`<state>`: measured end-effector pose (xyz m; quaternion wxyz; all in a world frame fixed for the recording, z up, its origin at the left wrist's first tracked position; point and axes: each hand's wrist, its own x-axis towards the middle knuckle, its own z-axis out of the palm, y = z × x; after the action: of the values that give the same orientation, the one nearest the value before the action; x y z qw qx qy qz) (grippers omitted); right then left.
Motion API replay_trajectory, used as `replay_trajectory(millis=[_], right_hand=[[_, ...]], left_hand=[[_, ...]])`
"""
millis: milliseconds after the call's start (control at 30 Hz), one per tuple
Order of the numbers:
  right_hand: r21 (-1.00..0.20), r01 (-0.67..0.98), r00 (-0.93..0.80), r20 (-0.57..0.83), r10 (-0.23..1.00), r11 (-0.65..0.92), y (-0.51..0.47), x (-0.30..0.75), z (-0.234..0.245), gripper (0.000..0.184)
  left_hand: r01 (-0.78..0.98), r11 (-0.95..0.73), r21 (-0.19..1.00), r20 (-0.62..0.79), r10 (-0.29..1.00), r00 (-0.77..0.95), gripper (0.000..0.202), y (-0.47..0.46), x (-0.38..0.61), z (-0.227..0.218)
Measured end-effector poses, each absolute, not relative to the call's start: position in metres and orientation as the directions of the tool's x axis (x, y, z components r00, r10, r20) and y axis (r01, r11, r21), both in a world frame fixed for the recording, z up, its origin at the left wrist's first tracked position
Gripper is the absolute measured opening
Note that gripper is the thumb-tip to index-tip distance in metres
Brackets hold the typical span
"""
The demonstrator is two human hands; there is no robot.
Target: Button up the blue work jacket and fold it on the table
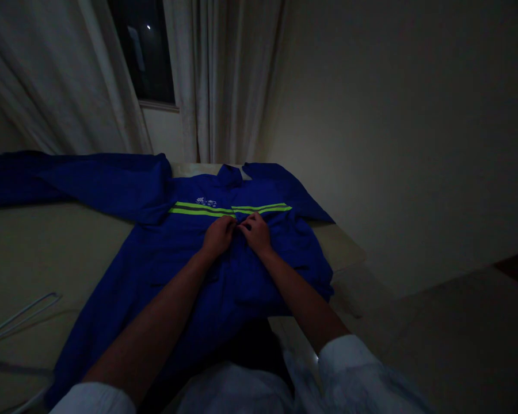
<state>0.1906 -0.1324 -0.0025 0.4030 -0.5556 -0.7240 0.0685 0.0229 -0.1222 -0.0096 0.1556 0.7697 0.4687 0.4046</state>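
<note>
A blue work jacket [198, 247] lies spread out on a pale table, collar away from me and one sleeve stretched to the left. Yellow-green stripes cross its chest, with a small white print above the left one. My left hand [220, 234] pinches the front opening just below the stripes. Close beside it, my right hand [255, 232] pinches the opposite edge of the same front. The fingertips of both hands nearly meet at the middle. Whatever fastener may be between them is too dark and small to make out.
On the left of the pale table [34, 247] lies a thin white wire hanger [23, 316]. Light curtains [224, 80] hang behind the table around a dark window [144, 52]. A plain wall [392, 144] stands to the right, with tiled floor [453, 322] below.
</note>
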Motion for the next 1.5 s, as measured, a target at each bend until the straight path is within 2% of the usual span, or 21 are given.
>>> replay_trajectory(millis=[433,567,667,733,800,867,933,1067,1133,1167,1233,1300,1333,1433,1500], right_hand=[[-0.375,0.899,-0.044,0.440,0.897,0.228,-0.139,0.183,0.002,0.011],[-0.420,0.870,-0.034,0.470,0.882,0.258,-0.138,0.183,0.004,0.010],[-0.469,0.792,-0.089,0.545,0.834,0.391,-0.138,0.184,0.006,0.027],[-0.475,0.751,-0.160,0.543,0.824,0.459,-0.139,0.184,0.006,0.035],[-0.492,0.739,-0.176,0.519,0.836,0.461,-0.139,0.185,0.005,0.037],[-0.532,0.734,-0.098,0.530,0.842,0.421,-0.140,0.188,0.004,0.035],[-0.580,0.717,0.009,0.561,0.828,0.386,-0.140,0.193,0.008,0.033],[-0.576,0.723,0.122,0.649,0.750,0.381,-0.148,0.201,0.028,0.028],[-0.529,0.743,0.076,0.676,0.733,0.410,-0.161,0.198,0.040,0.022],[-0.498,0.748,-0.006,0.657,0.754,0.440,-0.170,0.194,0.043,0.016],[-0.439,0.743,-0.234,0.536,0.811,0.505,-0.192,0.186,0.043,0.007],[-0.413,0.753,-0.361,0.392,0.846,0.512,-0.213,0.178,0.033,0.022],[-0.421,0.765,-0.356,0.354,0.865,0.487,-0.221,0.175,0.026,0.023],[-0.527,0.755,-0.232,0.340,0.911,0.389,-0.230,0.174,0.008,0.006],[-0.599,0.717,-0.182,0.333,0.925,0.356,-0.226,0.177,0.003,0.010]], left_hand=[[0.588,-0.517,0.622,0.472,0.847,0.246,0.021,-0.124,0.027,-0.011],[0.513,-0.516,0.686,0.497,0.847,0.188,0.025,-0.125,0.027,-0.010],[0.404,-0.515,0.756,0.503,0.852,0.144,0.032,-0.122,0.024,-0.011],[0.359,-0.502,0.787,0.483,0.863,0.148,0.032,-0.119,0.021,-0.013],[0.333,-0.467,0.819,0.437,0.884,0.165,0.031,-0.115,0.018,-0.015],[0.333,-0.435,0.837,0.392,0.900,0.190,0.030,-0.113,0.015,-0.016],[0.419,-0.436,0.796,0.374,0.899,0.227,0.025,-0.115,0.014,-0.016],[0.651,-0.536,0.538,0.355,0.844,0.402,0.028,-0.125,0.014,-0.015],[0.689,-0.573,0.444,0.335,0.820,0.465,0.036,-0.129,0.016,-0.016],[0.705,-0.573,0.418,0.319,0.819,0.477,0.041,-0.129,0.017,-0.016],[0.729,-0.556,0.399,0.287,0.831,0.477,0.047,-0.126,0.019,-0.015],[0.744,-0.535,0.399,0.284,0.844,0.455,0.049,-0.120,0.020,-0.012],[0.747,-0.530,0.402,0.301,0.847,0.439,0.049,-0.117,0.020,-0.010],[0.727,-0.540,0.424,0.363,0.837,0.410,0.041,-0.113,0.018,-0.004],[0.708,-0.549,0.445,0.380,0.831,0.406,0.036,-0.117,0.015,-0.002]])
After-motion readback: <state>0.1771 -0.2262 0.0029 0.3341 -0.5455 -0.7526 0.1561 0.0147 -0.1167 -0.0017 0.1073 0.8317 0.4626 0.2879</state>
